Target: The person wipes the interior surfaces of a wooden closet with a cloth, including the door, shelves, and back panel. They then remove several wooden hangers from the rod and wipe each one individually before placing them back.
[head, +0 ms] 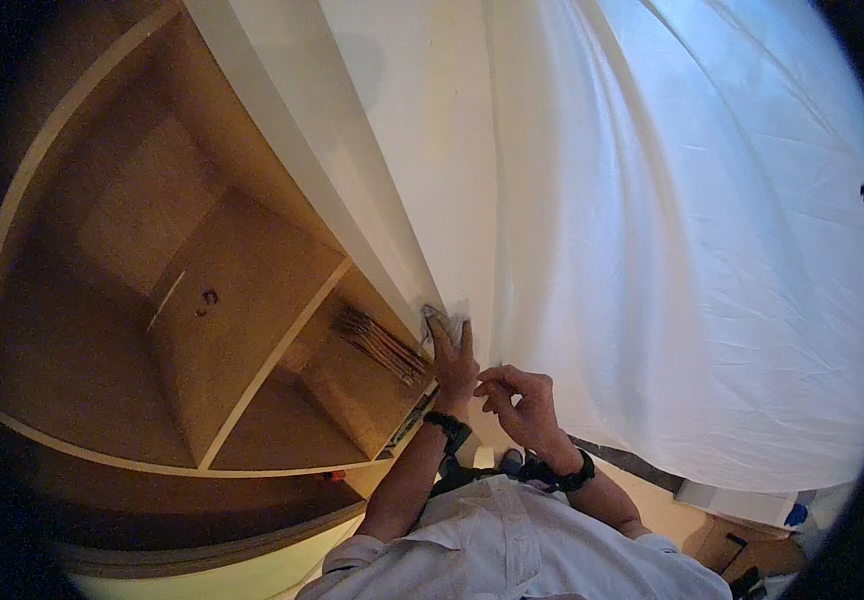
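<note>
My left hand [454, 367] reaches up to the white wall [432, 187] beside the edge of the wooden cabinet, its fingers spread over a small greyish, thin cloth or sheet [432, 319]. Whether the fingers grip this piece or only press it to the wall, I cannot tell. My right hand [518, 401] is just right of the left wrist, near the white curtain [649, 262], with its fingers curled; nothing can be made out in them. Dark bands sit around both wrists.
At the left stands an open wooden cabinet [282, 371] with a divider. Thin brownish strips [383, 345] lie in its smaller compartment. A white box-like object [732, 506] and a dark angled tool or bracket [732, 551] are on the floor at lower right.
</note>
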Tool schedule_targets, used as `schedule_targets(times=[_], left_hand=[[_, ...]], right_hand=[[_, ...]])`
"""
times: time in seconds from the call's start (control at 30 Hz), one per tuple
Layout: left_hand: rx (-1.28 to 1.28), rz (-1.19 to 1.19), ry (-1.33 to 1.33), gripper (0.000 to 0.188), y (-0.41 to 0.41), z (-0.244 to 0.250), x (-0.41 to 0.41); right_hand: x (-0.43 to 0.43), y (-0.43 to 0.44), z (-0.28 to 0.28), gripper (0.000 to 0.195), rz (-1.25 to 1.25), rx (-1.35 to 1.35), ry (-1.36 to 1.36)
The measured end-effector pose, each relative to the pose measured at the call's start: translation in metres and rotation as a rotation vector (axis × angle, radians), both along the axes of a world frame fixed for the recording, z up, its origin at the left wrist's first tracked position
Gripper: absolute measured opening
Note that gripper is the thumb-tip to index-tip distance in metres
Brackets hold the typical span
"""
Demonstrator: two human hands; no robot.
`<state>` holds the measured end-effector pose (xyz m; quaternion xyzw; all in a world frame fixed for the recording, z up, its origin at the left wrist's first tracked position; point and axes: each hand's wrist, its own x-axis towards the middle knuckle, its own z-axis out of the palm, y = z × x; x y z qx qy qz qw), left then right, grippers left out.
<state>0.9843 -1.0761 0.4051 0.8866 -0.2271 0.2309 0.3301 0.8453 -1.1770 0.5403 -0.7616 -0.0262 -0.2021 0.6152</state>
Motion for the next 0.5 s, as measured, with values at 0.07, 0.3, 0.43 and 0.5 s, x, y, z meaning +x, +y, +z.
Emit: schedule_targets(times=[0.07, 0.3, 0.43, 0.5], left_hand=[[-0.548, -0.049, 0.528, 0.056, -0.005, -0.007, -0.026], [-0.186, -0.259, 0.655, 0.054, 0.054, -0.085, -0.018], [-0.399, -0.345, 0.471, 0.063, 0.047, 0.015, -0.032], [-0.667, -0.479, 0.640, 0.067, 0.051, 0.034, -0.028]], right_hand=[[-0.010, -0.003, 0.001, 0.017, -0.005, 0.003, 0.029], [-0.009, 0.012, -0.001, 0.013, -0.195, 0.049, 0.048], [0.008, 0.025, -0.024, 0.026, -0.397, 0.162, 0.010], [0.015, 0.039, -0.039, 0.041, -0.299, 0.227, 0.086]])
